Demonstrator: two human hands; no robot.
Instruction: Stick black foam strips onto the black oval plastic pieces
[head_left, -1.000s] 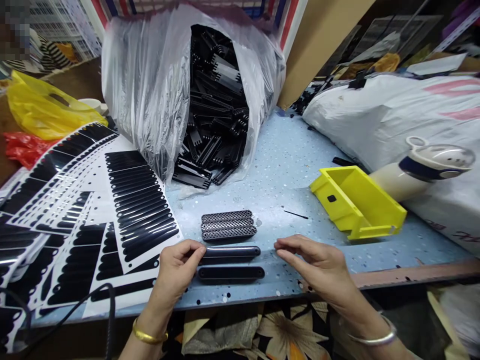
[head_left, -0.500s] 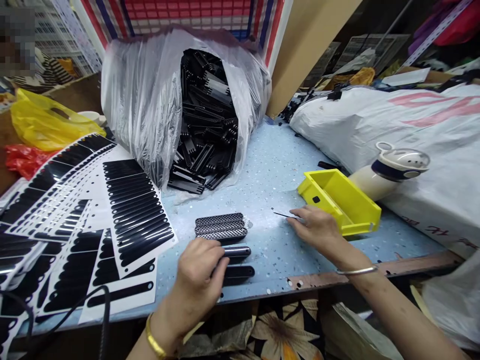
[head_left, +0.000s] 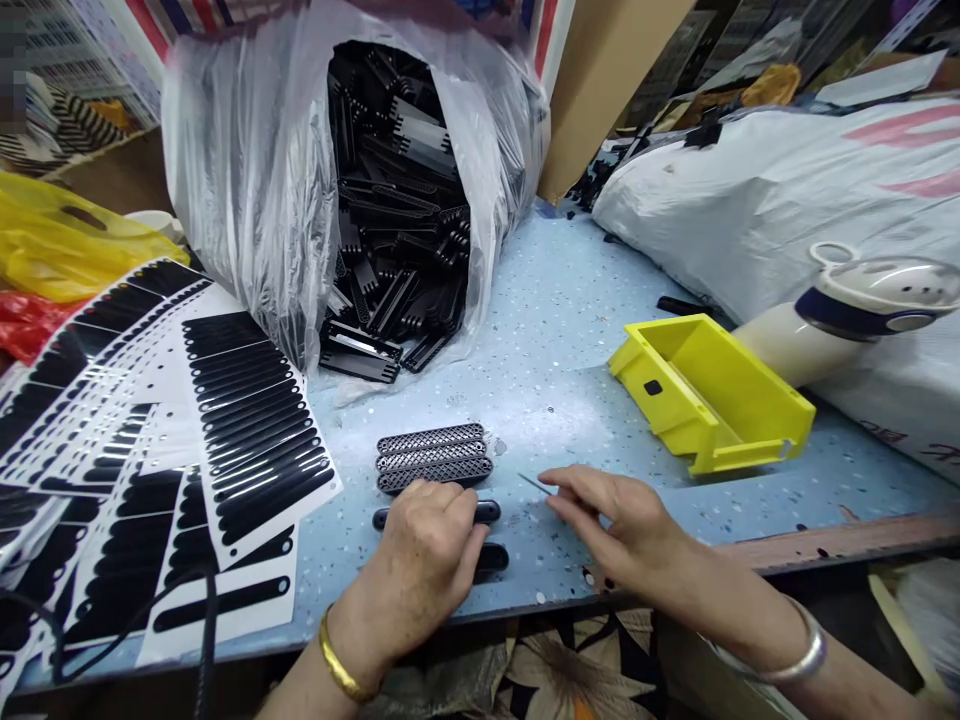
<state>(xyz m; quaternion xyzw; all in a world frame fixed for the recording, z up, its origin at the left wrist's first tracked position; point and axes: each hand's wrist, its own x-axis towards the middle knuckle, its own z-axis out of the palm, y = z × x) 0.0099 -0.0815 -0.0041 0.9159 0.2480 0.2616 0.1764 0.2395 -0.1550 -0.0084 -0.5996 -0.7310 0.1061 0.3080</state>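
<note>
My left hand (head_left: 427, 565) is closed over a smooth black plastic piece (head_left: 493, 558), whose rounded right end shows beyond the thumb. Behind the knuckles another smooth black piece (head_left: 487, 512) lies crosswise, partly covered by the hand. Three black pieces with a lattice pattern (head_left: 433, 458) lie side by side just beyond. To the right, my right hand (head_left: 611, 520) pinches a thin, pointed metal tool (head_left: 534, 484) between thumb and fingers. Its tip points left, above the table and apart from the black pieces; its exact kind does not show.
At left are overlapping sheets of black strip stickers (head_left: 259, 430) and a dark cable (head_left: 206, 640). A clear plastic bag (head_left: 247, 180) spills black comb-like parts (head_left: 397, 230). A yellow bin (head_left: 675, 400), a cream bottle (head_left: 795, 340) and a big white sack (head_left: 712, 200) stand right.
My right hand has moved away from the yellow bin, left and toward me, bringing the pointed tool closer to my left hand. The camera view has shifted slightly; my left hand stays over the black pieces.
</note>
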